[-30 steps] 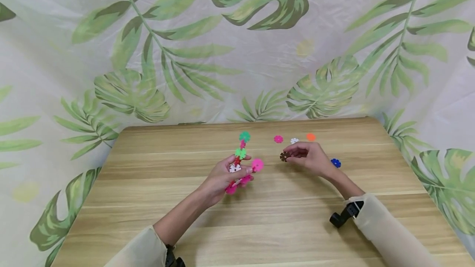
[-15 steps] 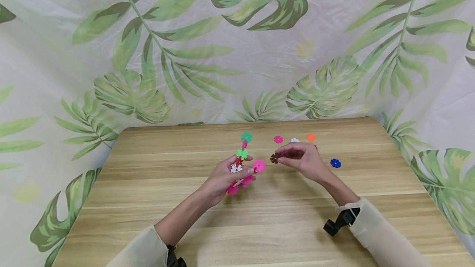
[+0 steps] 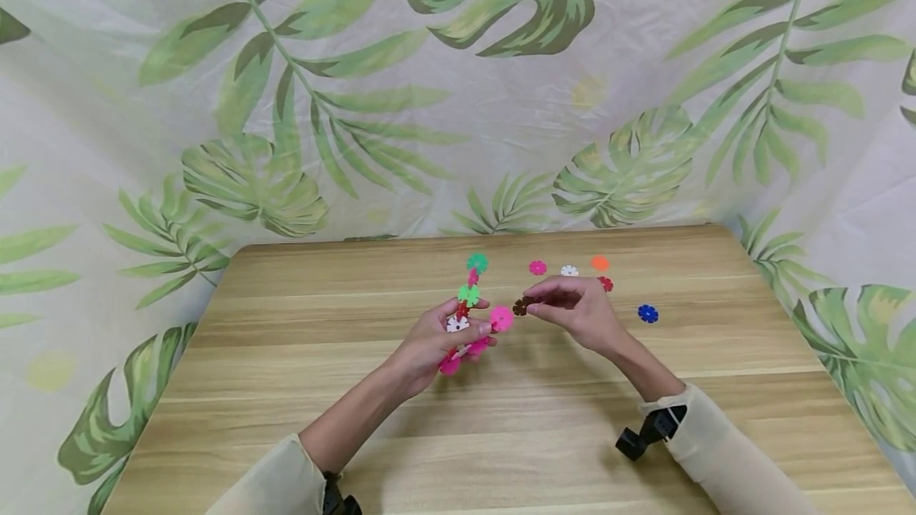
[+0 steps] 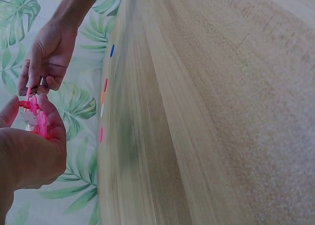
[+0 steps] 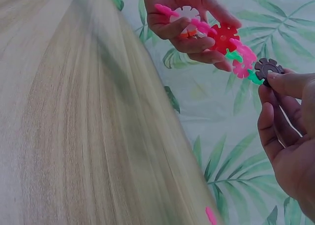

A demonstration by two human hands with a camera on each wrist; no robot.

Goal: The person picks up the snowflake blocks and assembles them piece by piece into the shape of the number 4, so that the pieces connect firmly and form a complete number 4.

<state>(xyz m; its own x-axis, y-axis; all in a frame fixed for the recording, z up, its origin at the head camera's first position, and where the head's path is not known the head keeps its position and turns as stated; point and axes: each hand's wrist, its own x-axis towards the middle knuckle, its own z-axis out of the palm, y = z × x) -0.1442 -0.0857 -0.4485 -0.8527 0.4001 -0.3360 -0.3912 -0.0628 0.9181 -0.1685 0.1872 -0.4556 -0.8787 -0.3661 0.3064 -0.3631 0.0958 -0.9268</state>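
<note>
My left hand (image 3: 429, 344) grips a chain of interlocking snowflake discs in pink, white, red and green. A teal disc (image 3: 477, 263) tops the chain, above a light green disc (image 3: 468, 295); a pink disc (image 3: 502, 318) sticks out to the right past the thumb. Between thumb and fingertips my right hand (image 3: 583, 312) pinches a dark brown snowflake disc (image 5: 268, 70), just right of that pink disc in the head view. In the right wrist view the brown disc overlaps the chain's green end. Part of the chain is hidden by the left fingers.
Loose discs lie on the wooden table (image 3: 286, 356) behind and right of the right hand: pink (image 3: 537, 268), white (image 3: 569, 270), orange (image 3: 599, 263), red (image 3: 606, 284) and blue (image 3: 647, 314). A leaf-patterned cloth (image 3: 401, 102) hangs along the table's back edge.
My right hand has moved left with the brown disc, close to the chain, uncovering the red disc behind it. The left hand and its chain have shifted very slightly right.
</note>
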